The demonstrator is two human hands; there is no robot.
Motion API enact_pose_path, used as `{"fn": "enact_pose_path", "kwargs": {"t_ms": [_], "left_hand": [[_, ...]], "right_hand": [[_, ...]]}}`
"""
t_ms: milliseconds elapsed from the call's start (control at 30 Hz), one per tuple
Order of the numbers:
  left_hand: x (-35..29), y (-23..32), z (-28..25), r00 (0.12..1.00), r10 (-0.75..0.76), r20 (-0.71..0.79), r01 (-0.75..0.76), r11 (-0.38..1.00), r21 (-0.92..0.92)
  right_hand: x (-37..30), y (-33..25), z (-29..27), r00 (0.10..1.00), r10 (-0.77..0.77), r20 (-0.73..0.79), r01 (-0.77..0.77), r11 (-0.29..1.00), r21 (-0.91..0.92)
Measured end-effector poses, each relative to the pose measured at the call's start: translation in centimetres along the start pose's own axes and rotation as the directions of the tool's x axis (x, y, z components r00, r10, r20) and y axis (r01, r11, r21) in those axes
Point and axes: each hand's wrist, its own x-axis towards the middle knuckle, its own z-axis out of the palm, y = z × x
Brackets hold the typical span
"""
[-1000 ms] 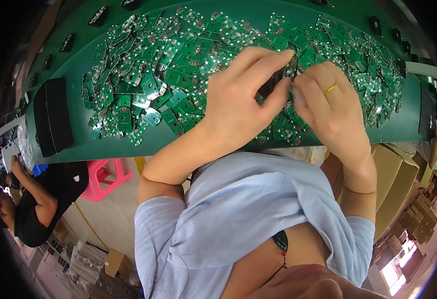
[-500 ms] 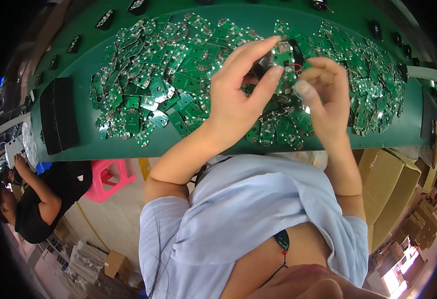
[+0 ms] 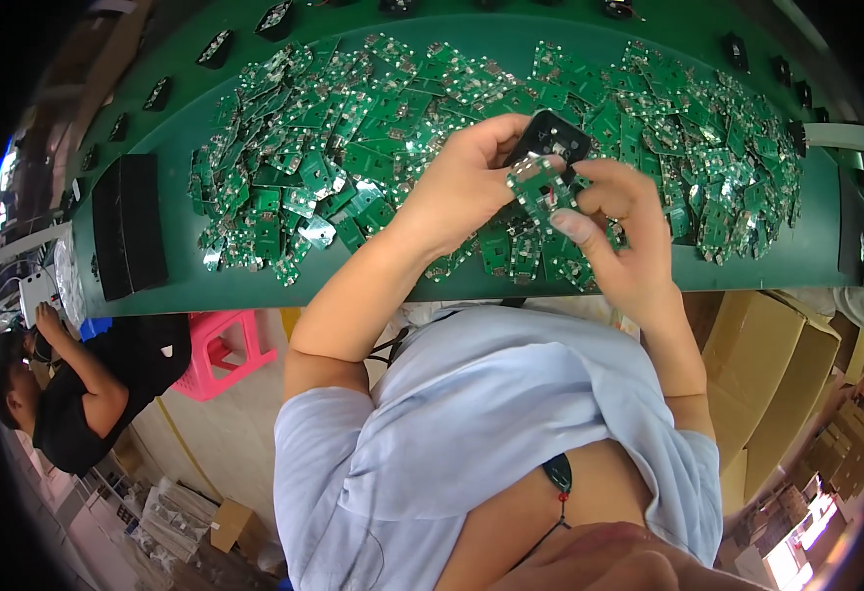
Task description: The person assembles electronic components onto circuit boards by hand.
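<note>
My left hand [image 3: 466, 182] is closed around a black plastic housing [image 3: 553, 136], tilted above the heap of boards. Just below the housing is a small green circuit board [image 3: 538, 187], outside the shell, with a bit of red wire on it. My right hand [image 3: 629, 231] has its curled fingers and thumb at the board's right edge, apparently pinching it. The left thumb is mostly hidden behind the board. Under both hands spreads a wide heap of green circuit boards [image 3: 353, 153].
The heap lies on a green work surface [image 3: 171, 128]. Several black housings [image 3: 215, 49] stand along its far side. A black block [image 3: 132, 227] sits at the left end. Cardboard boxes [image 3: 772, 379] are at right; a pink stool [image 3: 220, 355] and a co-worker [image 3: 87, 394] are at left.
Both hands have come down slightly toward me. The circuit board, earlier lying against the housing, is now tipped out below it. The housings along the far side have shifted a little.
</note>
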Motion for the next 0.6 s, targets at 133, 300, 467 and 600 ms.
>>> {"fn": "enact_pose_path", "kwargs": {"t_ms": [133, 300, 467, 600], "left_hand": [[-0.2, -0.1, 0.5, 0.995, 0.083, -0.059, -0.076, 0.990, 0.116], [-0.9, -0.3, 1.4, 0.980, 0.170, -0.108, -0.146, 0.968, 0.202], [-1.8, 0.0, 1.6, 0.994, 0.092, -0.056, -0.090, 0.995, 0.035], [-1.9, 0.5, 1.9, 0.991, 0.114, -0.073, -0.113, 0.994, 0.007]], "right_hand": [[1.0, -0.1, -0.6, 0.799, -0.591, 0.110, 0.542, 0.630, -0.557], [1.2, 0.2, -1.0, 0.800, -0.600, 0.020, 0.531, 0.690, -0.492], [1.6, -0.5, -1.2, 0.838, -0.532, -0.123, 0.399, 0.749, -0.529], [1.9, -0.9, -0.5, 0.814, -0.572, -0.099, 0.422, 0.700, -0.577]]}}
